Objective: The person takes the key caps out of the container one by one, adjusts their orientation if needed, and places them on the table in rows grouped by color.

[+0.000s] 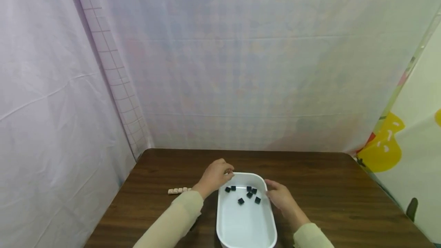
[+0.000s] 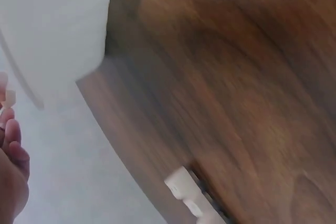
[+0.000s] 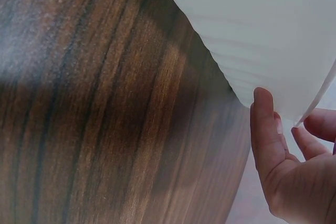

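Note:
A white oblong plastic tub (image 1: 246,221) stands before me with several small black square pieces (image 1: 241,201) lying in its far half. Over the tub's far left corner, my left hand (image 1: 215,177) pinches a small cream block (image 2: 10,98) between its fingertips. My right hand (image 1: 280,198) holds the tub's right side. The right wrist view shows that hand's fingers (image 3: 264,124) along the outer wall and other digits at the rim. Left of the tub lies a row of small cream blocks (image 1: 175,191), partly hidden behind the left wrist.
The tub sits on a dark brown wooden table (image 1: 320,186). A pale curtain (image 1: 241,68) hangs behind the table's far edge, and a white cloth (image 1: 41,106) hangs at the left. Yellow printed shapes (image 1: 382,148) show on the right-hand cloth.

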The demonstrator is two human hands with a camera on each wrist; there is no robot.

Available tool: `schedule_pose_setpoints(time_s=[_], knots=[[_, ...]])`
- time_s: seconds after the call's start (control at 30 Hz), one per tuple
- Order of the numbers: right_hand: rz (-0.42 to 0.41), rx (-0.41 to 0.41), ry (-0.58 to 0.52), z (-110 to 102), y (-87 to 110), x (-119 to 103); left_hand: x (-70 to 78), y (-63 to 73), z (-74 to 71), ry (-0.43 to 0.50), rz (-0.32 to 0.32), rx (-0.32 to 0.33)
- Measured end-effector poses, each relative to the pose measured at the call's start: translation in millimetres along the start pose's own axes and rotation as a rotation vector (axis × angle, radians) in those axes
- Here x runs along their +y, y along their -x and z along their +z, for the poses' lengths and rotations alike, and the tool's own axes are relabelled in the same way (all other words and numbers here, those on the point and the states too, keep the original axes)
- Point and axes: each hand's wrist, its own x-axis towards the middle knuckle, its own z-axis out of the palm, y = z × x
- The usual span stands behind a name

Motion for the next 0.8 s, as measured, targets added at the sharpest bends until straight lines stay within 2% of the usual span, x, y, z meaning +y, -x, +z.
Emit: schedule_pose_setpoints(time_s=[0.2, 0.33, 0.5, 0.8], knots=[[0.027, 0.002, -0.013, -0.6, 0.3, 0.0, -21.2, 7.7, -14.2, 0.111, -0.062, 0.109], [0.025, -0.003, -0.014, -0.3, 0.0, 1.1, -39.2, 17.3, -23.2, 0.166, -0.117, 0.146], [0.017, -0.007, 0.001, 0.0, -1.3, 2.7, -60.7, 33.4, -36.7, 0.214, -0.23, 0.181], [0.027, -0.006, 0.009, 0.5, -2.0, 2.0, -102.6, 66.4, -59.0, 0.252, -0.36, 0.292]])
